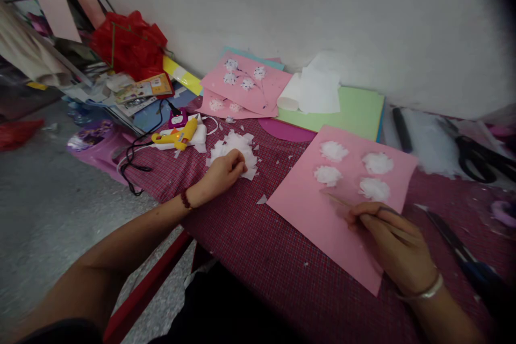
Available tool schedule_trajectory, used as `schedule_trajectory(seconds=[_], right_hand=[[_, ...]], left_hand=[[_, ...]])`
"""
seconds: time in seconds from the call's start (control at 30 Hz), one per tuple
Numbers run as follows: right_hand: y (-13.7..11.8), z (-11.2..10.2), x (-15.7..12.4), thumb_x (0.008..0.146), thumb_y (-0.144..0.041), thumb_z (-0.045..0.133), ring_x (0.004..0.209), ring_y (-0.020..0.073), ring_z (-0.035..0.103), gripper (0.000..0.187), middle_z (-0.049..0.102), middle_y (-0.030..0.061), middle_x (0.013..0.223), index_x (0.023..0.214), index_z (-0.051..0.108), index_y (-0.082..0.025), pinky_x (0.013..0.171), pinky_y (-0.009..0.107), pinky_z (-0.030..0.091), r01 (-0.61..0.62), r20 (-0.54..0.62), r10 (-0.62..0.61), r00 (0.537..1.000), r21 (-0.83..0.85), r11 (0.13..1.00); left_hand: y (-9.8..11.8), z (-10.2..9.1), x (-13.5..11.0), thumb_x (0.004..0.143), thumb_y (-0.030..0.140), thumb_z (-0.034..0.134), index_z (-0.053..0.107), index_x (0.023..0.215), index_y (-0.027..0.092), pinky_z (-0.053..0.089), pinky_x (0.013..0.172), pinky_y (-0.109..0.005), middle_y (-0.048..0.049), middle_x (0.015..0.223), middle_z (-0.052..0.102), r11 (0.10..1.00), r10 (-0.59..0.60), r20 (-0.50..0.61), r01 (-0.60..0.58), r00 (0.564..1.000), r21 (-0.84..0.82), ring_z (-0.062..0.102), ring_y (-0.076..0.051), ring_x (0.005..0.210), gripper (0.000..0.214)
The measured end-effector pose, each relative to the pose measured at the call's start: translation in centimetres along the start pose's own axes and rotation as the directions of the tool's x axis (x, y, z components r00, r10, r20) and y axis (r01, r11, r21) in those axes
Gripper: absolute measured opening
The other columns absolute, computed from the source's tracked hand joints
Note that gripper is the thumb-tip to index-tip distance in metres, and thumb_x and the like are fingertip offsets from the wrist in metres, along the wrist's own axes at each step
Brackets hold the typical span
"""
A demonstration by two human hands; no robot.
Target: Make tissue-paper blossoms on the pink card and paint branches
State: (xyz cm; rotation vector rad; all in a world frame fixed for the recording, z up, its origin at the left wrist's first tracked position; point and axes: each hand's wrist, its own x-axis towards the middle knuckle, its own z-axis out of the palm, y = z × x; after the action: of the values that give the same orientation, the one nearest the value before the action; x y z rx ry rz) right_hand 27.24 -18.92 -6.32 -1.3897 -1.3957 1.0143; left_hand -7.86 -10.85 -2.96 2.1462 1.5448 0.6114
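Beyond the left hand (223, 174), farther left, a red plastic bag (129, 43) sits before the wall (258, 5), a yellow-orange booklet (149, 88) near it. Left of that hand, a lilac bin (94, 146) stands beside the surface (245, 242). Beyond the right hand (391, 242) lies a green sheet (357, 112); farther right, black-handled scissors (462, 145). Just right of it rests a dark-handled blade (448, 230).

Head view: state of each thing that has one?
Left hand, fingers curled, at white pile
White pile, loose, heaped
Right hand, closed on stick
Stick, held over near pink sheet
Near pink sheet, flat, four white tufts on it
Glue gun, lying down, unheld
Paper roll, partly unrolled
Black scissors, lying down, open or shut unclear
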Motion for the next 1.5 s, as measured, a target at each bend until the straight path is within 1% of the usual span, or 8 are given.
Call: schedule_trajectory(seconds=[0.3,0.4,0.6,0.77,1.0,1.17,1.33,1.5], right_hand=[[-0.1,0.1,0.1,0.084,-0.035,0.058,0.069,0.0163,0.058,0.014,0.062,0.0024,0.077,0.079,0.066,-0.024,0.065,0.029,0.046,0.008,0.002,-0.007,1.000,-0.019,1.000],[0.0,0.0,0.1,0.084,-0.035,0.058,0.068,0.0167,0.058,0.015,0.062,0.0026,0.076,0.079,0.065,-0.023,0.066,0.030,0.046,0.001,0.013,-0.001,1.000,-0.010,1.000],[0.2,-0.1,0.3,0.085,-0.032,0.057,0.069,0.0176,0.057,0.015,0.062,0.0038,0.075,0.078,0.065,-0.022,0.064,0.030,0.045,0.037,0.009,-0.037,0.999,0.027,0.999],[-1.2,0.5,0.1,0.084,-0.025,0.054,0.064,0.0159,0.054,0.018,0.058,0.0020,0.067,0.069,0.063,-0.021,0.060,0.029,0.044,0.152,-0.059,-0.152,0.987,-0.011,0.988],[-2.1,1.3,0.0,0.083,-0.018,0.051,0.063,0.0144,0.055,0.018,0.059,0.0012,0.069,0.070,0.062,-0.020,0.060,0.028,0.044,0.222,-0.031,-0.226,0.974,-0.106,0.969],[-2.2,1.4,0.1,0.083,-0.018,0.050,0.064,0.0149,0.055,0.016,0.059,0.0012,0.071,0.073,0.062,-0.022,0.062,0.028,0.044,0.200,-0.060,-0.209,0.976,-0.130,0.971],[-1.9,1.3,0.2,0.082,-0.017,0.049,0.063,0.0151,0.055,0.016,0.060,0.0020,0.071,0.073,0.062,-0.021,0.060,0.029,0.045,0.186,-0.133,-0.208,0.969,-0.162,0.969],[-2.2,1.1,0.0,0.082,-0.015,0.050,0.062,0.0155,0.055,0.017,0.059,0.0022,0.069,0.073,0.063,-0.021,0.059,0.030,0.045,0.184,-0.155,-0.203,0.967,-0.127,0.975]], left_hand=[[0.3,0.2,-1.0,0.089,0.017,0.040,0.061,0.088,0.014,0.044,0.086,-0.036,-0.0082,0.090,0.063,0.809,0.314,0.277,-0.408,0.908,0.423,0.057,-0.018,0.088,0.021],[0.0,0.8,-0.6,0.089,0.020,0.041,0.061,0.082,0.013,0.046,0.080,-0.033,-0.0072,0.083,0.063,0.871,0.287,0.193,-0.340,0.938,0.355,0.056,-0.016,0.080,0.023],[-0.3,-1.0,1.2,0.082,0.028,0.052,0.060,0.078,0.012,0.042,0.057,-0.022,-0.0022,0.070,0.061,0.984,-0.021,0.037,0.027,0.999,-0.179,0.052,-0.009,0.060,0.018],[2.8,-2.5,3.7,0.076,0.031,0.057,0.059,0.072,0.014,0.044,0.063,-0.024,-0.0037,0.078,0.063,0.964,0.094,-0.012,-0.094,0.995,-0.250,0.055,-0.011,0.070,0.018],[8.9,3.3,7.9,0.071,0.022,0.057,0.053,0.070,0.015,0.036,0.050,-0.021,0.0019,0.061,0.052,0.898,0.250,0.146,-0.173,0.957,-0.406,0.046,-0.008,0.055,0.008],[9.7,7.1,9.1,0.066,0.016,0.058,0.051,0.092,0.016,0.033,0.046,-0.020,0.0045,0.058,0.053,0.794,0.201,0.262,-0.001,0.944,-0.608,0.047,-0.008,0.050,0.027],[8.1,7.0,9.1,0.069,0.020,0.058,0.054,0.073,0.015,0.036,0.049,-0.020,0.0022,0.059,0.055,0.785,0.195,0.337,0.060,0.921,-0.616,0.048,-0.007,0.051,0.008],[7.3,6.3,9.3,0.072,0.023,0.054,0.060,0.071,0.014,0.033,0.051,-0.021,0.0011,0.062,0.055,0.885,0.282,0.418,-0.066,0.864,-0.461,0.045,-0.008,0.055,0.011]])
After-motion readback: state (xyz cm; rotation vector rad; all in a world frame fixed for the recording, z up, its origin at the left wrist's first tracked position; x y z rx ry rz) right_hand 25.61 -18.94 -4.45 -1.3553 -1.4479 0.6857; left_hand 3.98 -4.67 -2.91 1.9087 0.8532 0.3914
